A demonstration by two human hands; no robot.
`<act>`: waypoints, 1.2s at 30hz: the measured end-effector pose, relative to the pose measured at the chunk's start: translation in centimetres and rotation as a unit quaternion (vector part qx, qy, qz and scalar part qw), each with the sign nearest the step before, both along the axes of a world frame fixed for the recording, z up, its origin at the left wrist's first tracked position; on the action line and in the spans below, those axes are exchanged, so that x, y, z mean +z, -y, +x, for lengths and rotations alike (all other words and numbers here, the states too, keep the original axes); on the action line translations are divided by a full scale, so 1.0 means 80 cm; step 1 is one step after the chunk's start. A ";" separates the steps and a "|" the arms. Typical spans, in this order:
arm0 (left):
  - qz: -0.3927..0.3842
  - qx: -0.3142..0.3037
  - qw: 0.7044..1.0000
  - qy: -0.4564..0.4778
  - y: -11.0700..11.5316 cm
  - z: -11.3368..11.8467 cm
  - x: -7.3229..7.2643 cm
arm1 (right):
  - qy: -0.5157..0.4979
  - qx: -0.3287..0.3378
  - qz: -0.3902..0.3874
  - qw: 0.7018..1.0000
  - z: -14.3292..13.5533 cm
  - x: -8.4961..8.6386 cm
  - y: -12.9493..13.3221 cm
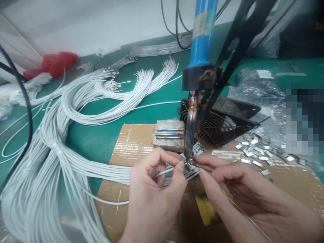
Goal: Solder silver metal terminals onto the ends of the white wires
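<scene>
In the head view, my left hand [158,189] pinches the end of a white cable [164,171] between thumb and forefinger, just under a soldering iron [191,131]. The iron has a blue handle and points straight down, its tip between my two hands. My right hand [243,189] is closed at the fingertips on a small metal connector [190,162] by the tip; the fingers partly hide it. A thin wire [249,219] runs beneath my right palm toward the bottom edge. More cable ends [193,173] lie under my fingertips.
A large bundle of white cables [54,145] covers the left side. Behind the iron stand a grey block [169,135] and a black fan [220,125]. Loose metal connectors [255,148] lie at right on the cardboard [121,148]. A dark bracket [235,44] slants beside the iron.
</scene>
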State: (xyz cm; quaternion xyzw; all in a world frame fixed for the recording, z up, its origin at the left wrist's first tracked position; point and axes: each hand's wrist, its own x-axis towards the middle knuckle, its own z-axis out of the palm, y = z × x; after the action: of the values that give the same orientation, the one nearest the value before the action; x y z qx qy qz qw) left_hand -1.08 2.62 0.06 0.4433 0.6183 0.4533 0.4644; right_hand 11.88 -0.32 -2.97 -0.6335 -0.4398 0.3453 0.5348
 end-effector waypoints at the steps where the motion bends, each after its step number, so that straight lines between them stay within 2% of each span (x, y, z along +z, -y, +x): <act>1: 0.001 0.002 1.000 0.000 0.000 0.000 0.000 | -0.003 0.000 0.003 1.000 0.000 0.000 0.000; 17: 0.006 0.006 1.000 0.009 0.001 0.001 -0.001 | 0.018 0.011 0.029 0.999 0.002 -0.005 -0.002; 31: 0.002 -0.012 1.000 -0.008 0.001 -0.002 -0.005 | 0.006 -0.009 0.019 1.000 0.000 -0.005 -0.002; 36: 0.004 -0.007 1.000 0.000 0.000 -0.001 -0.006 | 0.021 0.018 0.026 0.999 0.002 -0.007 -0.002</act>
State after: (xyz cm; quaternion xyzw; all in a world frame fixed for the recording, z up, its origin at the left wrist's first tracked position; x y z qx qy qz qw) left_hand -1.20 2.62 -0.45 0.4493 0.6131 0.4529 0.4659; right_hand 12.06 -0.13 -3.52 -0.6185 -0.4709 0.3299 0.5355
